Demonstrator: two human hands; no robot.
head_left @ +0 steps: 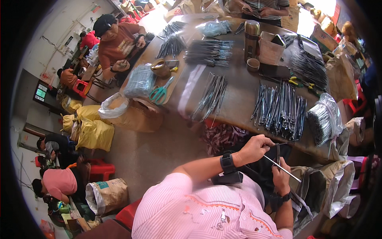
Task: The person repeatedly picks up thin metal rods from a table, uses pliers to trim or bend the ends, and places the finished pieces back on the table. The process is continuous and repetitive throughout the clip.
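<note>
My left hand (254,150) is closed at the near right edge of the table, pinching a thin dark rod that points right. My right hand (281,175) is closed just below it, with a narrow dark strip (278,149) standing up from its fingers to the rod. A pale thin stick (293,176) slants down between the hands; which hand bears it I cannot tell. Beyond my hands lies a wide row of dark thin rods (278,109). To its right is a clear plastic bag (324,119) full of similar pieces.
The brown table (238,95) carries more rod bundles (211,51), teal scissors (161,92), a flask (251,40), a cup (253,65) and yellow-handled pliers (295,81). A co-worker (119,44) sits at the far left. Sacks (135,115) stand beside the table.
</note>
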